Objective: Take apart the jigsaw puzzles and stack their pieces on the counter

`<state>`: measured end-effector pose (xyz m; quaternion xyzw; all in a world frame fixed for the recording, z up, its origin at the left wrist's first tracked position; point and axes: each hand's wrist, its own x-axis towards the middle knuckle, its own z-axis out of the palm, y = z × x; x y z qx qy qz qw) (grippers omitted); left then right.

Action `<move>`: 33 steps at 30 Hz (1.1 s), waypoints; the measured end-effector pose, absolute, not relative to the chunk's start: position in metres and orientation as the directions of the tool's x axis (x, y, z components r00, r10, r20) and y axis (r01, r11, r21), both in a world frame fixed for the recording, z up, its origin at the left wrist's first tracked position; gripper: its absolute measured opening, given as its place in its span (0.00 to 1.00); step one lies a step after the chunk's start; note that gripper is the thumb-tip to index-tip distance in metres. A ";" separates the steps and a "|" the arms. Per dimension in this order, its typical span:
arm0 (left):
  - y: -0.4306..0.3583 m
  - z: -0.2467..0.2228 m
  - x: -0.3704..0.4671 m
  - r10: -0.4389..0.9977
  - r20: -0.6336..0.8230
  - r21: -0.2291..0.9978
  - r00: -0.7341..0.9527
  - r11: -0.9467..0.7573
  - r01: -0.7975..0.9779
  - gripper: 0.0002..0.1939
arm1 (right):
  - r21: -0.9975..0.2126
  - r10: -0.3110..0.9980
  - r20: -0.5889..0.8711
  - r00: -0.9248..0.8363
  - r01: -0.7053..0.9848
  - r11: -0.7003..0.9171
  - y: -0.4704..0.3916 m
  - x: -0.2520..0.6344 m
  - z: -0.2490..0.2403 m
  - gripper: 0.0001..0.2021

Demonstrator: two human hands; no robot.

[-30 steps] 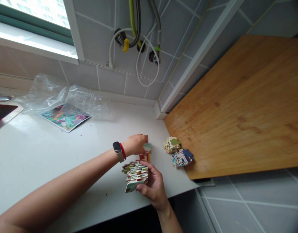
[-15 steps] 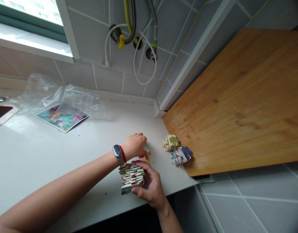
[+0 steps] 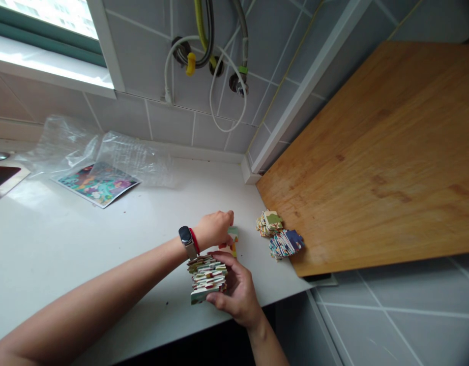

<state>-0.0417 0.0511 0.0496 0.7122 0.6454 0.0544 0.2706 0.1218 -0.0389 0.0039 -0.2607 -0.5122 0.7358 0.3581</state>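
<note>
My right hand is wrapped round a thick stack of jigsaw puzzle pieces, its thumb near the lower end and its fingers on the upper side. The pieces stand on edge, pressed together. Just beyond, my left hand, with a watch and red band at the wrist, is closed over a few colourful puzzle pieces by the counter surface. Its inner fingers are partly hidden. To the right, two more piles lie side by side: a green and cream pile and a dark blue pile.
A large wooden board leans at the right, behind the piles. Farther left on the white counter lie a colourful picture card and clear plastic wrapping. Hoses and a white cable hang on the tiled wall.
My left hand has shifted slightly to the right, and more of the pieces shows beside its thumb. My right hand and its stack have barely moved.
</note>
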 end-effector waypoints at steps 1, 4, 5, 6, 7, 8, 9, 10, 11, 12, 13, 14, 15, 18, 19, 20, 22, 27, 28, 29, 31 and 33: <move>0.052 0.049 -0.042 0.951 -0.260 0.475 0.166 -0.023 0.880 0.28 | -0.937 0.791 -0.027 -0.611 -0.261 -0.233 -0.039 0.122 0.003 0.32; 0.055 0.052 -0.046 0.944 -0.256 0.552 0.207 -0.033 0.833 0.24 | -0.928 0.787 -0.048 -0.616 -0.264 -0.263 -0.039 0.122 0.003 0.33; 0.056 0.054 -0.048 0.935 -0.268 0.578 0.234 -0.039 0.815 0.20 | -0.925 0.787 -0.049 -0.615 -0.268 -0.268 -0.038 0.122 0.003 0.33; 0.057 0.056 -0.049 0.924 -0.275 0.598 0.265 -0.051 0.800 0.15 | -0.923 0.787 -0.051 -0.615 -0.273 -0.272 -0.038 0.121 0.004 0.33; 0.057 0.057 -0.050 0.916 -0.274 0.610 0.294 -0.071 0.789 0.09 | -0.920 0.785 -0.054 -0.617 -0.275 -0.279 -0.038 0.121 0.004 0.33; 0.057 0.058 -0.051 0.911 -0.262 0.613 0.318 -0.098 0.784 0.06 | -0.917 0.783 -0.058 -0.619 -0.277 -0.286 -0.038 0.120 0.005 0.33; 0.057 0.058 -0.051 0.911 -0.245 0.607 0.333 -0.124 0.785 0.05 | -0.914 0.781 -0.063 -0.622 -0.278 -0.295 -0.038 0.119 0.006 0.32; 0.057 0.057 -0.051 0.914 -0.226 0.594 0.338 -0.146 0.792 0.05 | -0.911 0.779 -0.068 -0.623 -0.280 -0.303 -0.038 0.119 0.007 0.32; 0.056 0.057 -0.050 0.917 -0.209 0.577 0.339 -0.164 0.800 0.05 | -0.909 0.782 -0.071 -0.619 -0.283 -0.306 -0.039 0.119 0.007 0.32; 0.056 0.056 -0.049 0.920 -0.194 0.559 0.340 -0.181 0.809 0.05 | -0.907 0.790 -0.070 -0.609 -0.291 -0.305 -0.039 0.119 0.007 0.32; 0.055 0.055 -0.048 0.923 -0.182 0.542 0.340 -0.194 0.818 0.06 | -0.904 0.803 -0.066 -0.592 -0.306 -0.299 -0.038 0.121 0.007 0.32; 0.054 0.054 -0.047 0.925 -0.169 0.529 0.341 -0.206 0.823 0.07 | -0.900 0.819 -0.060 -0.571 -0.324 -0.292 -0.037 0.123 0.006 0.32; 0.054 0.053 -0.046 0.925 -0.162 0.524 0.345 -0.215 0.824 0.07 | -0.897 0.836 -0.057 -0.546 -0.339 -0.283 -0.036 0.126 0.006 0.32; 0.056 0.049 -0.047 0.921 -0.166 0.540 0.351 -0.213 0.814 0.07 | -0.899 0.886 -0.059 -0.459 -0.363 -0.247 -0.026 0.139 0.004 0.33; 0.057 0.047 -0.048 0.921 -0.170 0.551 0.350 -0.205 0.809 0.07 | -0.903 0.901 -0.053 -0.432 -0.365 -0.228 -0.021 0.144 0.003 0.32; 0.059 0.045 -0.049 0.920 -0.176 0.563 0.349 -0.196 0.803 0.07 | -0.907 0.905 -0.048 -0.423 -0.362 -0.217 -0.016 0.149 0.003 0.32; 0.062 0.041 -0.052 0.920 -0.184 0.588 0.347 -0.180 0.789 0.09 | -0.915 0.890 -0.055 -0.453 -0.334 -0.226 -0.006 0.156 0.003 0.32; 0.066 0.041 -0.056 0.917 -0.200 0.664 0.345 -0.132 0.736 0.09 | -0.943 0.780 -0.104 -0.617 -0.190 -0.275 0.003 0.160 0.009 0.34; 0.066 0.044 -0.057 0.916 -0.197 0.684 0.350 -0.127 0.718 0.09 | -0.947 0.768 -0.107 -0.631 -0.171 -0.273 0.002 0.160 0.010 0.34; 0.066 0.047 -0.058 0.914 -0.193 0.707 0.358 -0.124 0.696 0.10 | -0.949 0.762 -0.108 -0.639 -0.162 -0.270 0.002 0.159 0.011 0.34; 0.066 0.055 -0.061 0.906 -0.192 0.756 0.378 -0.109 0.645 0.11 | -0.948 0.757 -0.102 -0.646 -0.168 -0.271 0.002 0.159 0.010 0.34; 0.065 0.061 -0.065 0.896 -0.217 0.778 0.386 -0.080 0.623 0.12 | -0.939 0.763 -0.089 -0.641 -0.201 -0.279 0.001 0.162 0.008 0.34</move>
